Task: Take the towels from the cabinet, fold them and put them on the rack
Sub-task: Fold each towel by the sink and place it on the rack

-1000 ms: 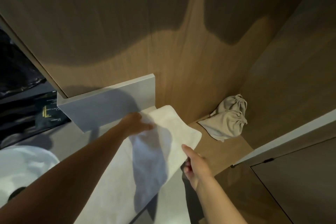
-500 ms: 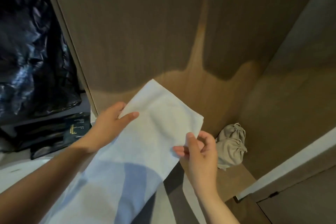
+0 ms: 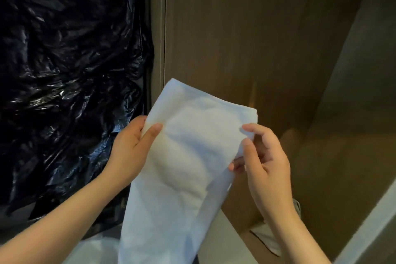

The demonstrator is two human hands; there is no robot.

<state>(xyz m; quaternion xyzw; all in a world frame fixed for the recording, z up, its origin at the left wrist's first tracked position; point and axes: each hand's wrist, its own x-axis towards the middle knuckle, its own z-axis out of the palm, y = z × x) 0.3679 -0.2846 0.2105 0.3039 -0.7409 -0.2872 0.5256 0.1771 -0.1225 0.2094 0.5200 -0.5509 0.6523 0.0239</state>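
A white towel [image 3: 188, 156] hangs in front of me, its top edge raised and its length drooping down past the bottom of the view. My left hand [image 3: 132, 146] grips its upper left edge, thumb on the front. My right hand [image 3: 261, 156] pinches the upper right corner between thumb and fingers. Behind the towel stands the brown wooden cabinet [image 3: 246, 38]. No rack is in view.
A crumpled black plastic bag [image 3: 68, 81] fills the left side beside the cabinet's wooden side panel [image 3: 157, 28]. A bit of beige cloth [image 3: 296, 206] shows behind my right wrist on the cabinet floor. A pale door edge [image 3: 368, 225] runs along the lower right.
Both hands have lifted the towel up and closer to me. The view has swung up and left, so the black bag fills more of the frame and the beige cloth is mostly hidden.
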